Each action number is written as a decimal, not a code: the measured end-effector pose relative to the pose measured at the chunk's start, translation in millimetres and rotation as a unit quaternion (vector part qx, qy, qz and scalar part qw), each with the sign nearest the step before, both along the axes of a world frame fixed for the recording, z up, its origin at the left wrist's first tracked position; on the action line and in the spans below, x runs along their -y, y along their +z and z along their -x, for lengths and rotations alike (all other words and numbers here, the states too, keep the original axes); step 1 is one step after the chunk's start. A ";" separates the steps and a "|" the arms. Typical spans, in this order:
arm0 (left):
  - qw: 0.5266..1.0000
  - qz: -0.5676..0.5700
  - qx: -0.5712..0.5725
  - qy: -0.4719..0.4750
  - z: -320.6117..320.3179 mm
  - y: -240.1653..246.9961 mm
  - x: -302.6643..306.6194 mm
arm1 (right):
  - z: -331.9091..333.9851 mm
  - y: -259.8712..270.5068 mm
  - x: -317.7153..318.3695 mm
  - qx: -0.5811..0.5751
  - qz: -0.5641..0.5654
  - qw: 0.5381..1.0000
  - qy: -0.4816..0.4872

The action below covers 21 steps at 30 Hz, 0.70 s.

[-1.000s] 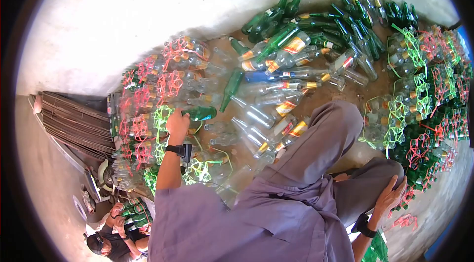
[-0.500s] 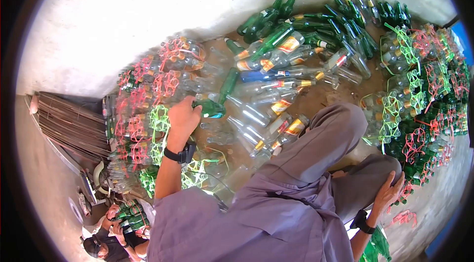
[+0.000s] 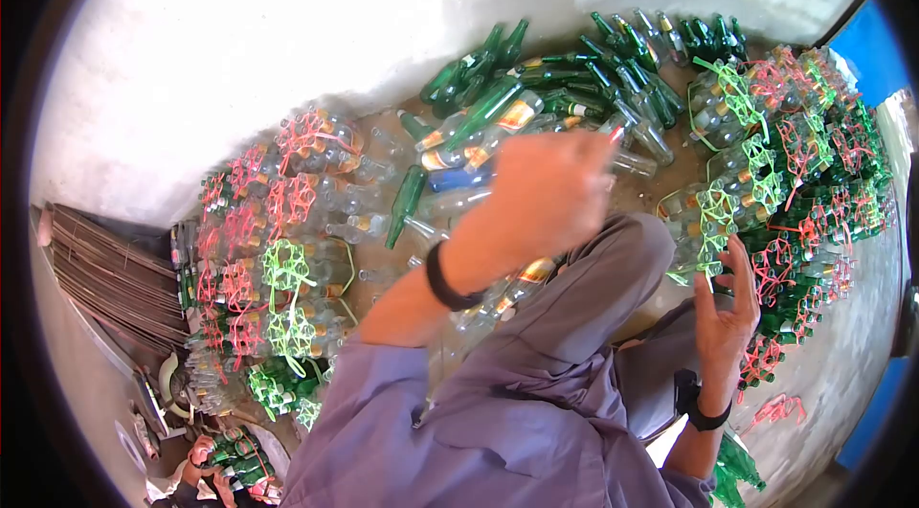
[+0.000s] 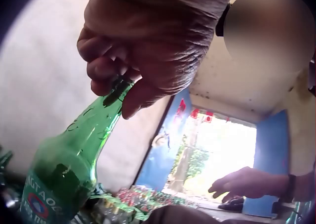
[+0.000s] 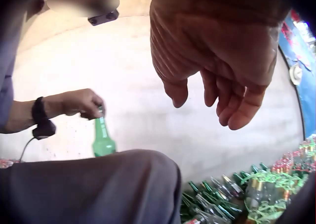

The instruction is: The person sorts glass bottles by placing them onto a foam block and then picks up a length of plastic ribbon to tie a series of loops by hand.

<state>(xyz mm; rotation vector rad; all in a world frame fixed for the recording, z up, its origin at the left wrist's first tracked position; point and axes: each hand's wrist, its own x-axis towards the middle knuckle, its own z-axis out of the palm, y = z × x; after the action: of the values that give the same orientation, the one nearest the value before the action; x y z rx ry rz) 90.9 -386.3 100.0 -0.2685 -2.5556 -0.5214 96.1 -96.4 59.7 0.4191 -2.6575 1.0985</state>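
Note:
My left hand (image 3: 550,194), blurred in the head view, is over the loose bottles in front of my raised knee. It pinches a green beer bottle (image 4: 64,157) by the top of its neck, so that the bottle hangs base down with its label showing in the left wrist view. From the head, that bottle is hidden under the hand. My right hand (image 3: 726,315) is held up beside my other knee, fingers apart and loosely bent with nothing in them. Tied clear bottles (image 3: 716,221) stand just beyond its fingertips.
Loose green bottles (image 3: 493,111) and clear ones lie on the floor ahead, by a white wall (image 3: 287,29). Bundles bound with pink and green strips (image 3: 287,283) stand left and right. Another person's hands (image 3: 203,451) are at green bottles, lower left. A blue door (image 4: 271,159) stands behind.
My left hand has carried the green bottle from the left bundles rightward across the loose bottles. The right hand has lifted off the knee and spread its fingers. The head view has shifted.

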 end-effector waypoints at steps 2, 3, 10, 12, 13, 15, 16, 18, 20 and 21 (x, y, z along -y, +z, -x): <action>0.996 -0.016 -0.049 -0.068 15.7 11.4 -38.6 | 2.7 21.9 18.9 -0.034 -0.001 0.999 0.025; 0.992 -0.019 -0.066 -0.106 22.1 14.4 -57.5 | 4.0 31.5 25.0 -0.057 0.007 0.998 0.019; 0.945 -0.028 -0.171 -0.278 16.8 28.2 -184.4 | -1.3 28.9 -45.0 -0.159 -0.166 0.969 -0.096; 0.929 -0.098 -0.148 -0.324 19.8 9.9 -205.0 | -10.9 17.4 -79.9 -0.158 -0.122 0.973 -0.115; 0.909 -0.165 -0.118 -0.363 20.3 -1.2 -218.2 | -18.6 6.5 -97.8 -0.164 -0.037 0.981 -0.093; 0.896 -0.191 -0.067 -0.395 19.4 -20.5 -218.3 | -27.0 -6.4 -115.3 -0.128 0.020 0.971 -0.203; 0.901 -0.162 0.001 -0.401 19.5 -19.4 -210.8 | -35.2 3.1 -111.4 -0.039 0.151 0.945 -0.288; 0.911 -0.169 0.063 -0.371 21.9 -27.9 -201.7 | -47.9 -9.5 -144.9 -0.102 0.070 0.939 -0.320; 0.917 -0.163 0.071 -0.356 31.6 -54.3 -195.6 | -64.8 -12.6 -163.1 -0.111 0.089 0.917 -0.374; 0.925 -0.144 0.099 -0.336 35.6 -65.5 -191.3 | -74.7 -14.5 -174.4 -0.137 0.049 0.909 -0.390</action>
<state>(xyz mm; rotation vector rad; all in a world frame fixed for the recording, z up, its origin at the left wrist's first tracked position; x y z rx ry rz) 55.4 -195.0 34.5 -1.0456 -2.4808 -1.2154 170.8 78.0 45.2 -0.4538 -2.1579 0.8169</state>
